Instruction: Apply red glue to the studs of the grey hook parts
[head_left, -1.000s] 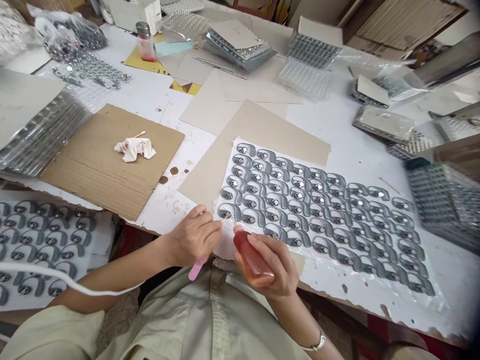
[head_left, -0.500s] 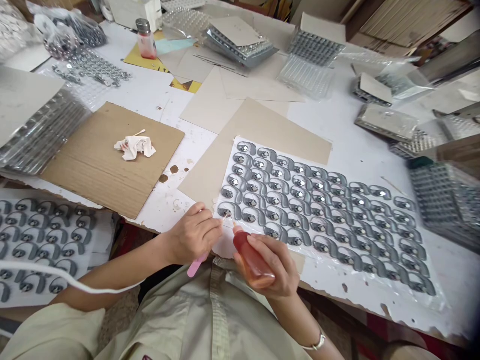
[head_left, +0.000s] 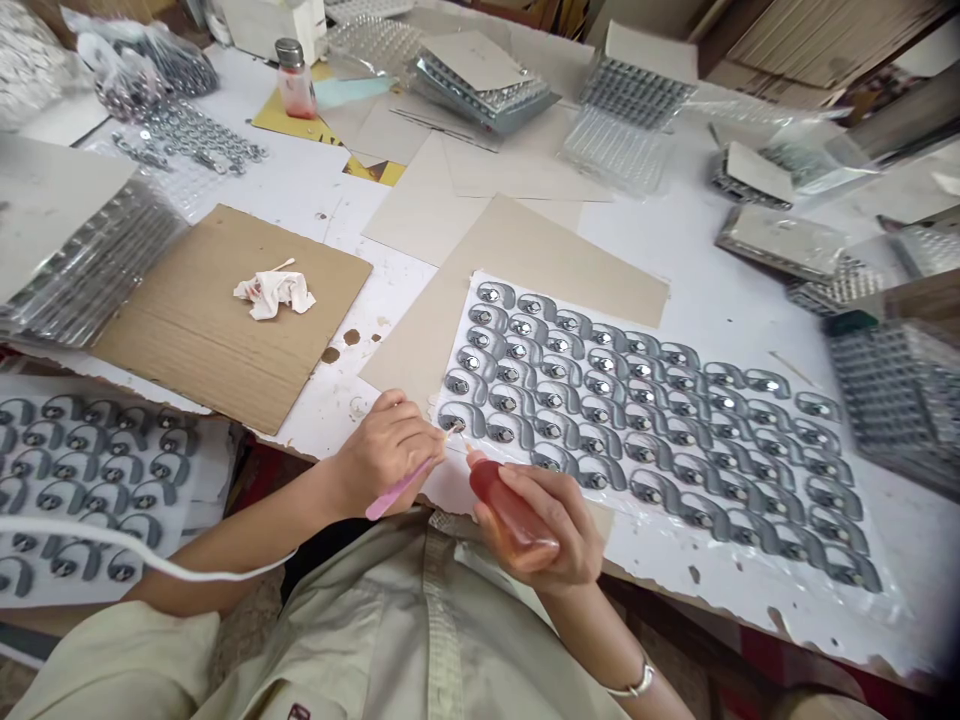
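My left hand is closed around a slim pink tool with a fine tip; its exact kind is hidden by my fingers. That tip is at the corner piece of a sheet of grey curved metal pieces with shiny centres; whether it touches is unclear. In my right hand is a squeeze bottle of red-orange liquid, tilted with its nozzle toward the same corner. The pieces stand in rows on a white backing sheet wrapped partly in clear plastic.
Left of the sheet lies a cardboard square with a crumpled tissue and a cotton swab. A jar of red liquid stands at the back. Stacked trays flank the right; another sheet of pieces sits lower left.
The pink tool has swung in my left hand, so more of its handle shows. The bottle has shifted slightly right, and the whole view has moved a little.
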